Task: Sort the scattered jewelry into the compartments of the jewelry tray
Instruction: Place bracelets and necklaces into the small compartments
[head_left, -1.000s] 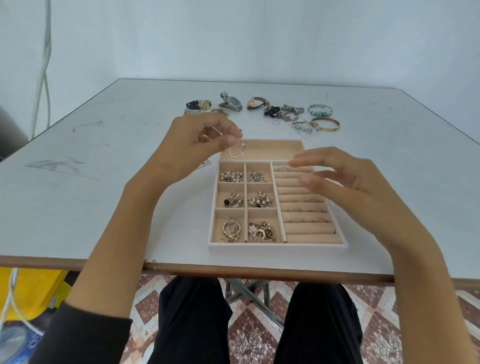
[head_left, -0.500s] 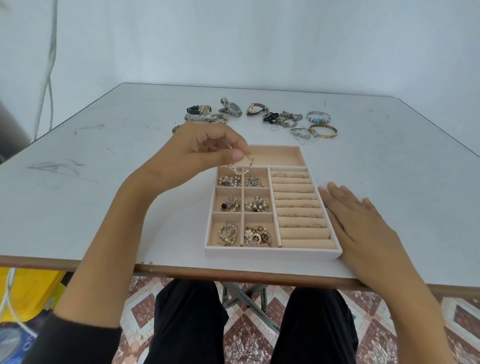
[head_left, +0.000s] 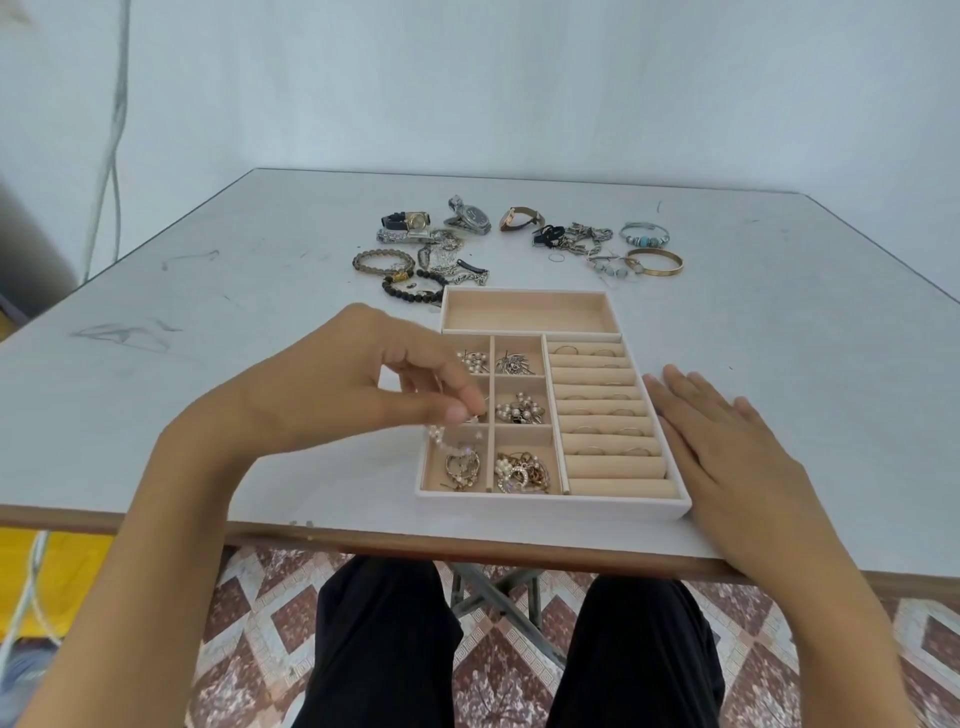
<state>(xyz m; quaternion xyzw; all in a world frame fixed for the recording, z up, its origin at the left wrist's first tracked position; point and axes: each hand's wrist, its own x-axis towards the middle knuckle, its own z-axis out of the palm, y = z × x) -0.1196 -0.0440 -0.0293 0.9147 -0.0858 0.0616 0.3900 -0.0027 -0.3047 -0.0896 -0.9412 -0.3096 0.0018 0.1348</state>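
Observation:
The beige jewelry tray lies near the table's front edge, with several small compartments of earrings on the left, ring rolls on the right and a long bare compartment at the back. My left hand pinches a beaded hoop earring between thumb and fingers, hanging low over the tray's near-left compartment, which holds other hoops. My right hand lies flat on the table, fingers straight, against the tray's right wall. Scattered watches, beaded bracelets, chains and bangles lie behind the tray.
The white table has a brown front edge just before my knees. A cable hangs along the wall at the far left. A yellow object sits under the table on the left, above a patterned tile floor.
My left hand has carried the hoop earring from the tray's back toward the near-left compartment. My right hand came down from above the ring rolls and now lies flat beside the tray.

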